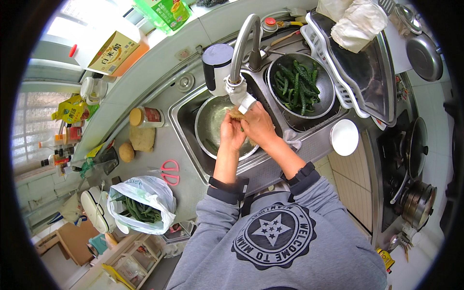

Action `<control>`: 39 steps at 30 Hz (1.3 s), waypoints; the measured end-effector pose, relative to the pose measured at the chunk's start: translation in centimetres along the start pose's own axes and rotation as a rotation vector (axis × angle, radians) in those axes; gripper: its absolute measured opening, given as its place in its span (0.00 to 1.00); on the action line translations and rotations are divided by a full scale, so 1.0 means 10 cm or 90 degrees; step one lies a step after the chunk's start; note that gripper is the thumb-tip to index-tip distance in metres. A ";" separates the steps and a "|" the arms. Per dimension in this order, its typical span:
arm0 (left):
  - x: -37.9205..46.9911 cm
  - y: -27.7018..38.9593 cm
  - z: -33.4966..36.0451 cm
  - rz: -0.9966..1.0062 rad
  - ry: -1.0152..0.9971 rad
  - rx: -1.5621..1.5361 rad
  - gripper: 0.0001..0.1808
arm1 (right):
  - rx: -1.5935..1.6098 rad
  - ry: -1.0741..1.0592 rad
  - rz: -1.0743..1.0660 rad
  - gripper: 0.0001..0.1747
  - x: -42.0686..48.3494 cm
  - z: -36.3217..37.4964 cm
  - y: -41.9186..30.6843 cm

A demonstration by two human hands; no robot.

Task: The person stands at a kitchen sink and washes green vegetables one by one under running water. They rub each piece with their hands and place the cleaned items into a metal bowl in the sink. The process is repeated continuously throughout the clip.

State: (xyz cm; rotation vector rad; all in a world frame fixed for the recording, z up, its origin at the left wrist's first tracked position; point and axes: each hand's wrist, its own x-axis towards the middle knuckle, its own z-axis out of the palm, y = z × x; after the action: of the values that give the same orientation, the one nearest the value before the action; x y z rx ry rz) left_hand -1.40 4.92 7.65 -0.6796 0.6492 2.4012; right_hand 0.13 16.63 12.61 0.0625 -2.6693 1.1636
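Observation:
Under the white spout of the faucet (237, 54), my left hand (232, 133) and my right hand (259, 125) come together over a metal bowl (205, 125) in the left sink basin. Between them is a tan, rough scrubber (237, 113), and a bit of something green shows at my fingers, mostly hidden. My right hand is closed around the scrubber; the left is cupped below it. The bowl holds water and a green pepper (211, 144). A metal colander (328, 95) in the right basin holds many wrinkled green peppers (297, 85).
Left on the counter are red-handled scissors (169, 172), a plastic bag (165, 203) of green peppers, a potato (126, 152) and a lidded jar (146, 117). A white bowl (344, 137) stands right of the sink, near a dish rack (328, 69). The stove (391, 159) is farther right.

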 end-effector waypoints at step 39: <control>0.25 0.08 -0.24 -0.008 0.017 0.009 0.10 | 0.100 -0.104 -0.056 0.11 -0.10 -0.07 0.00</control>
State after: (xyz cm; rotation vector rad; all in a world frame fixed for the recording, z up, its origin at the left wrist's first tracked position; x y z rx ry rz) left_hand -2.92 3.92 4.61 -0.7086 0.6693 2.3775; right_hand 1.22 17.09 12.91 0.3098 -2.6744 1.3930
